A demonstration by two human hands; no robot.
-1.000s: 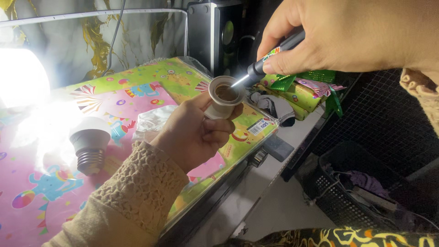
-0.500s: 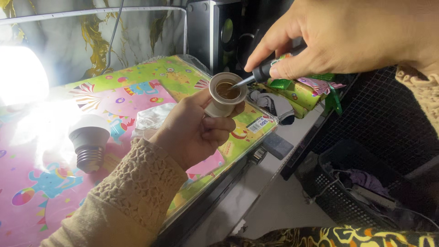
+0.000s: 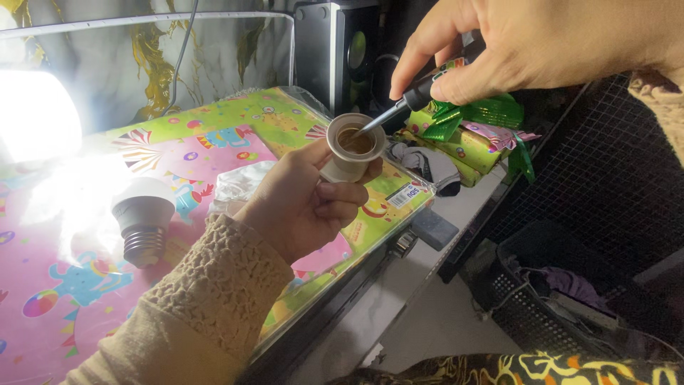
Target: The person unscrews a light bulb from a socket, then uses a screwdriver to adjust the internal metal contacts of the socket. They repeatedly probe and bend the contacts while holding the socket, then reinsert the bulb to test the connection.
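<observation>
The left hand [image 3: 299,207] and right hand [image 3: 541,43] are bare, each wrist in a cream, lace-knit sleeve cuff [image 3: 214,285].

A cluttered home repair corner, judging by the worktop [image 3: 214,142] under bright patterned plastic, a loose bulb [image 3: 142,217], a speaker [image 3: 338,53] and stuffed wire baskets [image 3: 570,285].

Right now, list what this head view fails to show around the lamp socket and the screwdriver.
- Screwdriver tip: down inside the white lamp socket, hidden by its rim.
- Screwdriver handle: covered by the right hand.
- Socket's base: wrapped by the left hand and its fingers.
- Lamp at the left edge: washed out by glare, shape unreadable.
- Loose bulb: its dome blends into the glare.
</observation>
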